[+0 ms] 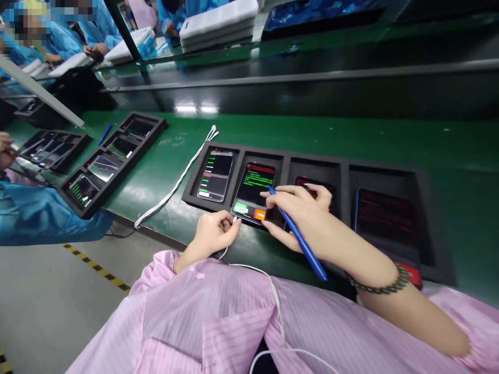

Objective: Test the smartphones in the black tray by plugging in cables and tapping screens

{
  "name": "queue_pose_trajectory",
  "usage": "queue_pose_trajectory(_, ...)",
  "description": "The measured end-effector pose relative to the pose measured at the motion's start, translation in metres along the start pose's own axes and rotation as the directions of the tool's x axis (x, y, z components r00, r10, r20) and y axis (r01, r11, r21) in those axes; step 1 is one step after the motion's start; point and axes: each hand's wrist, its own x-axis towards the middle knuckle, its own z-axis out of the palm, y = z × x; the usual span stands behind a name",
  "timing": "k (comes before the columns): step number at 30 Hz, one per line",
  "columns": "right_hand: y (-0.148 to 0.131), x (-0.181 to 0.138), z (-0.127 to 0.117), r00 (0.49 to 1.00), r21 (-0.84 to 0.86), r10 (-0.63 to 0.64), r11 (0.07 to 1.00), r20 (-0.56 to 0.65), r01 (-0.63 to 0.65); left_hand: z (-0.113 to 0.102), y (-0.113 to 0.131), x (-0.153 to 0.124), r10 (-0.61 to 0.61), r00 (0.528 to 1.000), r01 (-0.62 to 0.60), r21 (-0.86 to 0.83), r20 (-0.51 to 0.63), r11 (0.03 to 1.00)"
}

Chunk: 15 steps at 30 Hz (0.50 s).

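Observation:
A black foam tray point(390, 174) holds several phones in separate compartments. The phone point(255, 179) in the second compartment from the left shows green and red text, with a green and an orange button below. At its lower edge, my left hand point(214, 231) pinches the end of a white earphone cable point(249, 267). My right hand point(302, 213) has a blue pen point(298, 236) between its fingers and touches the right side of this phone. Partly under that hand is another phone point(306, 183). The leftmost phone point(216, 174) and the rightmost phone point(384, 213) lie untouched.
On the green bench point(175, 127) lie white cables point(177, 187), left of my tray. A second phone tray point(144, 148) and another blue pen point(104, 135) are farther left, beside a co-worker's blue sleeve point(42, 213). White stacks point(220, 26) stand across the bench.

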Motion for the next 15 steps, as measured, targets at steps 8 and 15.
queue_pose_trajectory(8,0.009,0.004,0.008,1.000,-0.011,0.007,1.000,0.015,-0.007,-0.001,0.000,-0.001,0.034,0.999,-0.034,0.011,0.014,0.999)
queue_pose_trajectory(15,0.008,0.007,0.010,0.999,-0.013,0.002,1.000,0.040,-0.002,-0.002,-0.001,-0.001,0.088,0.996,-0.088,0.036,0.018,0.995)
